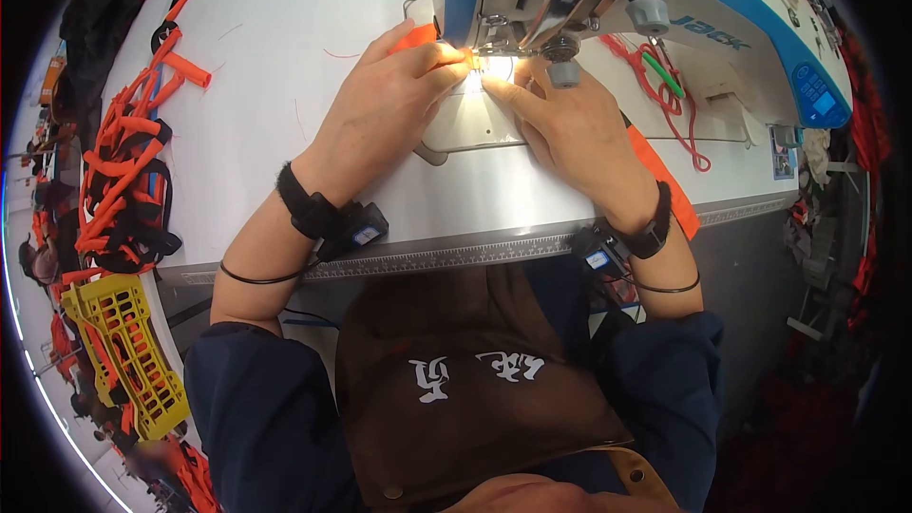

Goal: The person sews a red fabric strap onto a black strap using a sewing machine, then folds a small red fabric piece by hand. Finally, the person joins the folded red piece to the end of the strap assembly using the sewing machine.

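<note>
Under the lit needle area of a blue and white sewing machine (769, 52), both my hands meet at an orange fabric strip (662, 176). My left hand (385, 104) is closed, its thumb and fingertips pinching the strip just left of the needle. From the right, my right hand (575, 123) has its index finger reaching to the presser foot and its other fingers curled over the strip, whose end comes out past the wrist. Glare and fingers hide the exact spot under the foot. The metal needle plate (480, 123) shows between my hands.
A heap of orange and black straps (123, 171) lies on the table's left side. A yellow plastic basket (133, 351) stands beyond the left edge. Red cord (646, 85) with a green piece (662, 74) lies beneath the machine arm. A ruler strip (446, 255) runs along the front edge.
</note>
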A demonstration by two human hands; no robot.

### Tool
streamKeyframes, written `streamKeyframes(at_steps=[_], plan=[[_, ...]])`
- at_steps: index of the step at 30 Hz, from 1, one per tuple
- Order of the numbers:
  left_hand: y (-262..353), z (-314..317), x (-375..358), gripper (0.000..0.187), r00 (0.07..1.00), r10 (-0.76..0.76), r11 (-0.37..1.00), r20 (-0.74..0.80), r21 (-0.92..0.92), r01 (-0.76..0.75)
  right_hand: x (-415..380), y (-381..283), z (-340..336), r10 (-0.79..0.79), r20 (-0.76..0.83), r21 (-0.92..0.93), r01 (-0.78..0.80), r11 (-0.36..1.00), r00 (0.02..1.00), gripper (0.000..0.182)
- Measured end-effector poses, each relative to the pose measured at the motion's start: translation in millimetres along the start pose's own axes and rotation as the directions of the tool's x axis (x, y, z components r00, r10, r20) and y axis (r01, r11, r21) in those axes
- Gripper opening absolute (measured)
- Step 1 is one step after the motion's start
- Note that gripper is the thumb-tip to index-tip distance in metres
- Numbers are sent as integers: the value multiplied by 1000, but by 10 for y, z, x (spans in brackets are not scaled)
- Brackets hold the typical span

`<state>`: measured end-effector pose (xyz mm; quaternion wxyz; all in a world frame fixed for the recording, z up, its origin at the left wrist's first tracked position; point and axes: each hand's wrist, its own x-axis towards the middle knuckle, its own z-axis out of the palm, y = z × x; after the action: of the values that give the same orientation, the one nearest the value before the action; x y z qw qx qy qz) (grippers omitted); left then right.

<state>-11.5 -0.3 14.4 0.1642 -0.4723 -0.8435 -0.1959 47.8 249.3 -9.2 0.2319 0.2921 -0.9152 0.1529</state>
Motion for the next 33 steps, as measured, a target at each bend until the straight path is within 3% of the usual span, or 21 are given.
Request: streamKeyframes(at_steps=[7,10,13,33], plan=[[-43,27,-13,29,1000,-7,999,-13,-32,6,8,-11,-16,2,-2,6,-2,1000,1000,36],[-85,32,-47,40,996,-39,998,77,-44,42,8,-11,-15,5,1,6,-5,1000,1000,35],[-55,45,-26,30,1000,0,999,-26,-34,-1,7,-9,-12,5,5,0,-5,1000,1000,35],[-72,27,-29,31,1000,-6,999,24,-44,7,4,-41,-30,34,62,-13,-33,999,998,39]])
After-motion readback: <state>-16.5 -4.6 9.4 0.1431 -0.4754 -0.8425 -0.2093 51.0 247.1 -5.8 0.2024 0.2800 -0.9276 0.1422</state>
